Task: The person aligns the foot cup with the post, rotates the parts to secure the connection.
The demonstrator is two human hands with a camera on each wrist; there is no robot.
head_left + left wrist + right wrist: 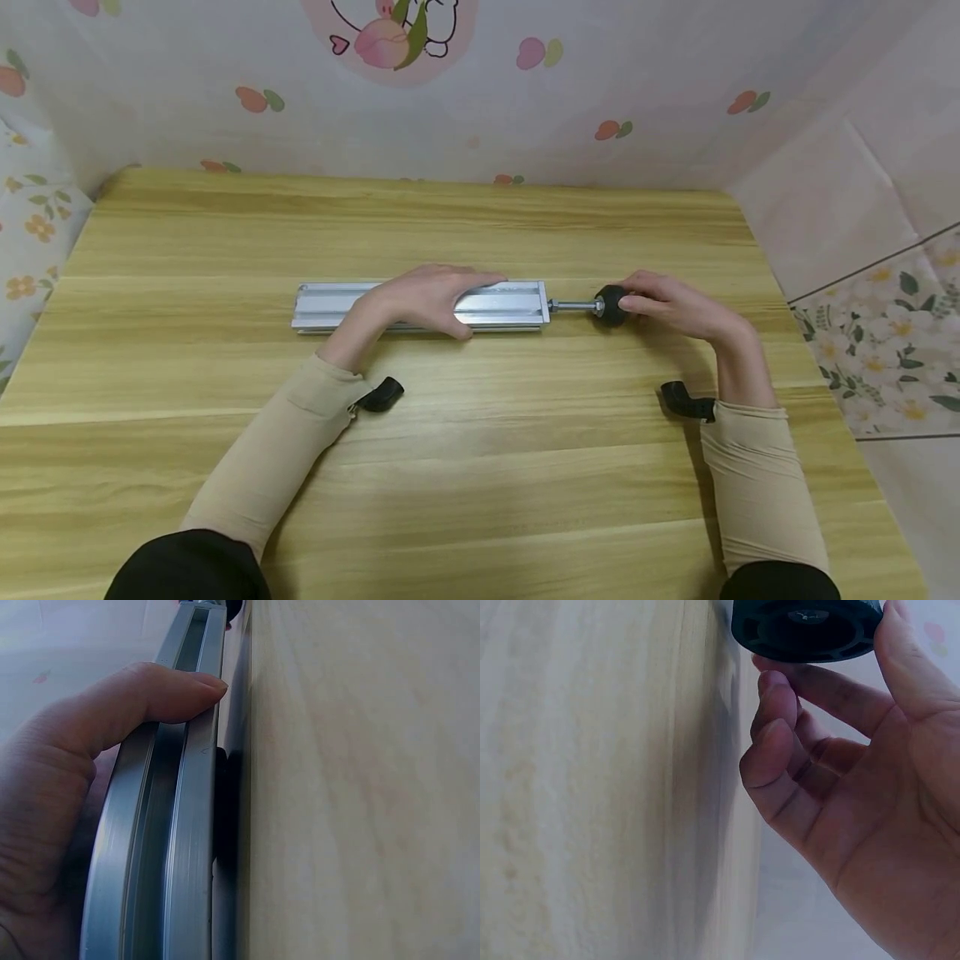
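A silver aluminium profile [510, 310] with long grooves lies lengthwise across the wooden table. My left hand [423, 298] grips it from above near its middle; in the left wrist view the thumb [176, 696] presses across the grooved side. From the profile's right end, a threaded rod [576, 306] with nuts sticks out and ends in a black levelling foot [612, 306]. My right hand [678, 308] pinches that foot between thumb and fingers. The right wrist view shows the foot's hollow, ribbed underside [806, 634], with the other fingers curled below it.
The wooden table [480, 467] has a back edge against a patterned cloth [480, 108]. Tiled wall [885, 333] stands to the right. A black wrist camera [382, 394] juts from the left sleeve and another black wrist camera [684, 402] from the right.
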